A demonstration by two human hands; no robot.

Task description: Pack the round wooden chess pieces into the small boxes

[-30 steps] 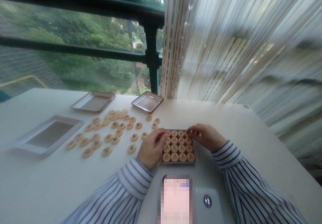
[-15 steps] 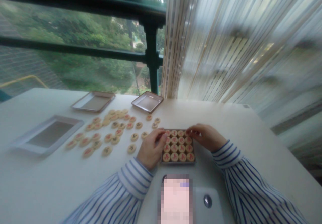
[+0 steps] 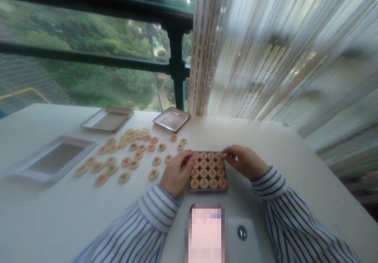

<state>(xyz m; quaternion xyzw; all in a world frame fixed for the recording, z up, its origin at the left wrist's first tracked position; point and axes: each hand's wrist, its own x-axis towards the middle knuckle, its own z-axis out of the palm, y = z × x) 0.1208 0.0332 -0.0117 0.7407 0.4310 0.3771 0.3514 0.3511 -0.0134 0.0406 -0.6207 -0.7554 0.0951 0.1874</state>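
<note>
Red Chinese characters stand on the round pieces (image 3: 204,183) in the box (image 3: 208,191): the nearest row seems to read 兵 four times, and 兵 also appears behind it, at the left. Many loose pieces (image 3: 126,162) carry red or black characters, too blurred for reading.

Soft, dim daylight beyond railing (image 3: 176,50); curtain (image 3: 251,58) stretched, blurred toward right edge; phone (image 3: 205,233) pixelated.
</note>
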